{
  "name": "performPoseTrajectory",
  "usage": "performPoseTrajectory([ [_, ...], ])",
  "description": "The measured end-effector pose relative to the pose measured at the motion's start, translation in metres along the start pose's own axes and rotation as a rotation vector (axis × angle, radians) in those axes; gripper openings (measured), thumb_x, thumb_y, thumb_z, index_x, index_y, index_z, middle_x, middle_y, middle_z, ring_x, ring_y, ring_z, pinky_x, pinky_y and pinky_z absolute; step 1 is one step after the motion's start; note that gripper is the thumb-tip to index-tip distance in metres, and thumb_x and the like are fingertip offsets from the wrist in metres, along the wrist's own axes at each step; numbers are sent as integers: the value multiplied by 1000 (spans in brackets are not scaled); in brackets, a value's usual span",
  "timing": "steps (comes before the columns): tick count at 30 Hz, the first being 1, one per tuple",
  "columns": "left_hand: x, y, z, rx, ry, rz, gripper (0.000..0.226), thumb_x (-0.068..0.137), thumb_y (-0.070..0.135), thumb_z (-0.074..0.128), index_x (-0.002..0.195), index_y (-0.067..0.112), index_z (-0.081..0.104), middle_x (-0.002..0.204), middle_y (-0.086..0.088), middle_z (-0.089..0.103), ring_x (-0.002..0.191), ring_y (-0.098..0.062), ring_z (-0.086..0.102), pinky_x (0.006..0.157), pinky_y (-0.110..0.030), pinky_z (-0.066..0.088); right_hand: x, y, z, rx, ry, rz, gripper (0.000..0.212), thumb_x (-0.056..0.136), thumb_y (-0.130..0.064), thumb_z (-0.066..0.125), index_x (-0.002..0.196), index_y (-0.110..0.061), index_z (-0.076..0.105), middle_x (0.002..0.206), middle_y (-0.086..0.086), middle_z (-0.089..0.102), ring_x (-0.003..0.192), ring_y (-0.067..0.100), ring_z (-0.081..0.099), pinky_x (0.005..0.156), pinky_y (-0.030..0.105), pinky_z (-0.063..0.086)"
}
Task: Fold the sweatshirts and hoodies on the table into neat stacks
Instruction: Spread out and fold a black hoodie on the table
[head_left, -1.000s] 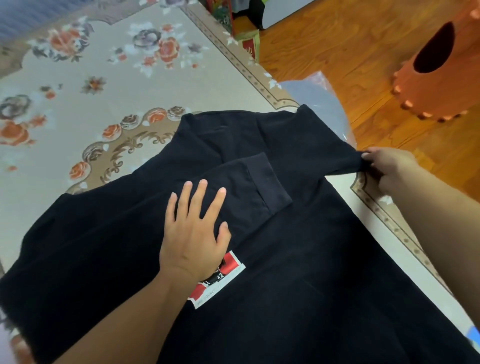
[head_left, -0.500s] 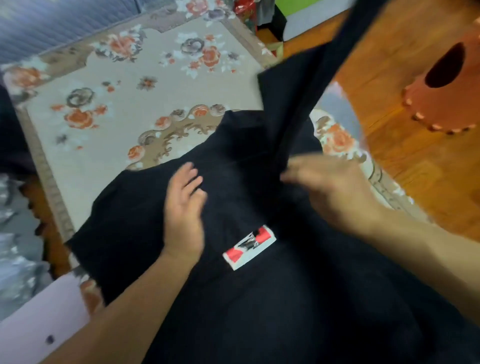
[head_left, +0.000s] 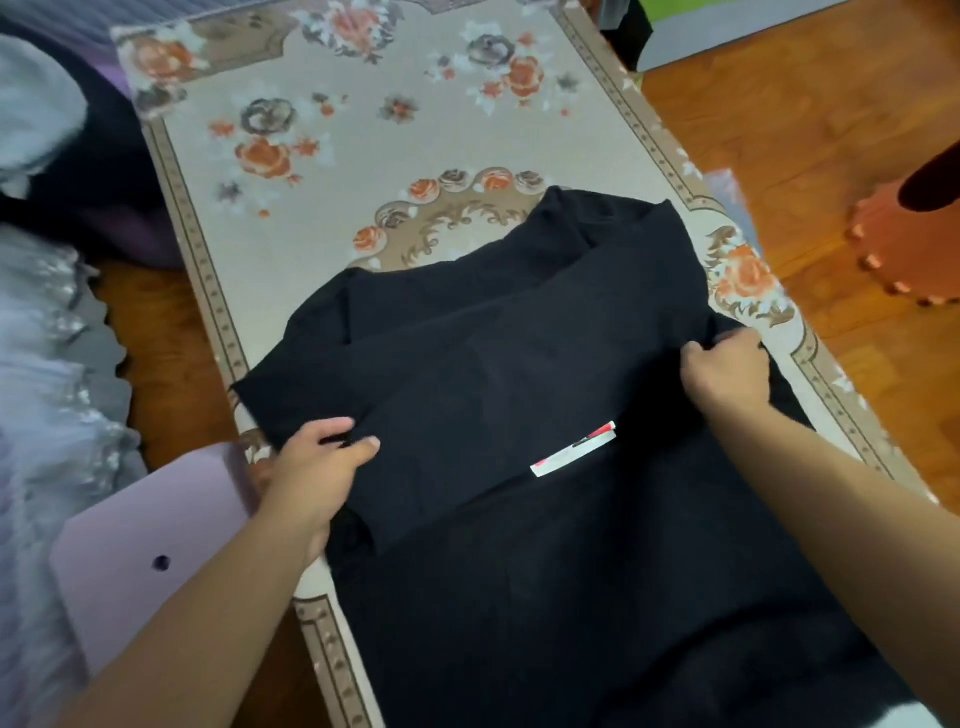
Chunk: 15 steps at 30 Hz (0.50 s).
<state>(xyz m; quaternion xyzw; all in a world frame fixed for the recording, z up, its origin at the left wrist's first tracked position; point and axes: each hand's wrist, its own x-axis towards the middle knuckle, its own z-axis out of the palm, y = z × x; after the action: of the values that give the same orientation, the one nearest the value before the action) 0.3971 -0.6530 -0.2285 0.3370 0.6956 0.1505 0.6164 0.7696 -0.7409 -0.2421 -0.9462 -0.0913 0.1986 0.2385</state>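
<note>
The black sweatshirt (head_left: 519, 374) lies across the near half of the counter (head_left: 322, 218), and its lower part hangs over the near edge toward the person. The left hand (head_left: 322, 457) grips a folded edge of the cloth near the left edge of the counter, thumb on top and fingers curled under. The right hand (head_left: 727, 369) pinches the cloth near the right edge, with the fingers curled into the fabric.

I think the main risk is that the two hands pull unevenly, so the fold becomes crooked or the tucked part inside slips out. The heavy hanging part may also drag the garment off the near edge.

A small white label (head_left: 574, 449) with red marks is sewn on the middle of the sweatshirt; its writing is too blurred to read.
</note>
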Motion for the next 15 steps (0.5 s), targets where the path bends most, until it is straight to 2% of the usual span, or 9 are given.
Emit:
performPoseTrajectory([
  [2, 3, 11, -3, 45, 15, 97, 33, 91, 4, 71, 119, 21, 69, 118, 0, 69, 109, -18, 66, 98, -37, 53, 19, -1, 9, 313, -121, 290, 64, 85, -25, 68, 141, -10, 40, 133, 11, 54, 98, 30, 62, 57, 37, 59],
  [4, 5, 28, -6, 96, 60, 238, 32, 91, 0, 68, 113, 23, 70, 111, 7, 66, 107, -12, 63, 91, -29, 51, 35, 4, 15, 459, -116, 333, 61, 86, -13, 68, 142, -10, 43, 130, 10, 57, 105, 28, 61, 47, 30, 53],
  [6, 10, 32, -11, 260, 99, 292, 30, 91, 5, 67, 112, 25, 66, 109, 7, 64, 101, -15, 64, 85, -31, 53, 35, 1, 12, 445, -86, 340, 58, 89, -3, 62, 143, -8, 42, 133, 12, 55, 108, 28, 60, 50, 31, 54],
  [8, 11, 22, -16, 630, 124, 307, 36, 91, 13, 67, 124, 26, 59, 117, 0, 61, 103, -25, 64, 81, -36, 51, 26, 2, 7, 290, -4, 308, 64, 91, -6, 56, 149, -6, 31, 145, 16, 44, 121, 34, 54, 76, 40, 57],
  [9, 8, 17, -16, 892, 150, 376, 43, 92, 17, 66, 132, 24, 56, 126, -4, 57, 111, -30, 60, 85, -39, 50, 16, 0, 4, 151, 85, 220, 64, 93, -9, 54, 150, -4, 28, 151, 18, 36, 128, 37, 48, 92, 43, 51],
  [10, 5, 10, -13, 1093, 196, 514, 48, 93, 20, 64, 139, 22, 52, 135, -8, 52, 120, -32, 53, 90, -43, 49, 4, -1, 3, 18, 177, 45, 61, 94, -13, 52, 149, -2, 29, 152, 21, 31, 132, 40, 43, 102, 45, 42],
  [12, -3, 1, 6, 1180, 212, 857, 52, 95, 26, 60, 146, 18, 50, 147, -13, 45, 134, -35, 42, 106, -50, 44, -17, -2, 7, -164, 264, -484, 56, 97, -21, 50, 148, -1, 35, 151, 26, 32, 134, 45, 38, 109, 48, 34],
  [14, -6, -12, 31, 1208, 115, 1025, 56, 100, 37, 51, 154, 24, 42, 160, -15, 33, 148, -38, 28, 119, -54, 30, -31, 10, 20, -420, 223, -901, 59, 100, -31, 46, 152, -6, 35, 155, 26, 31, 140, 46, 33, 116, 51, 25],
  [15, -3, -25, 40, 1287, 67, 1040, 59, 103, 44, 42, 158, 28, 33, 166, -15, 22, 153, -39, 18, 123, -55, 22, -32, 19, 29, -564, 157, -1003, 62, 102, -38, 42, 156, -10, 30, 160, 22, 25, 145, 45, 26, 120, 52, 18],
])
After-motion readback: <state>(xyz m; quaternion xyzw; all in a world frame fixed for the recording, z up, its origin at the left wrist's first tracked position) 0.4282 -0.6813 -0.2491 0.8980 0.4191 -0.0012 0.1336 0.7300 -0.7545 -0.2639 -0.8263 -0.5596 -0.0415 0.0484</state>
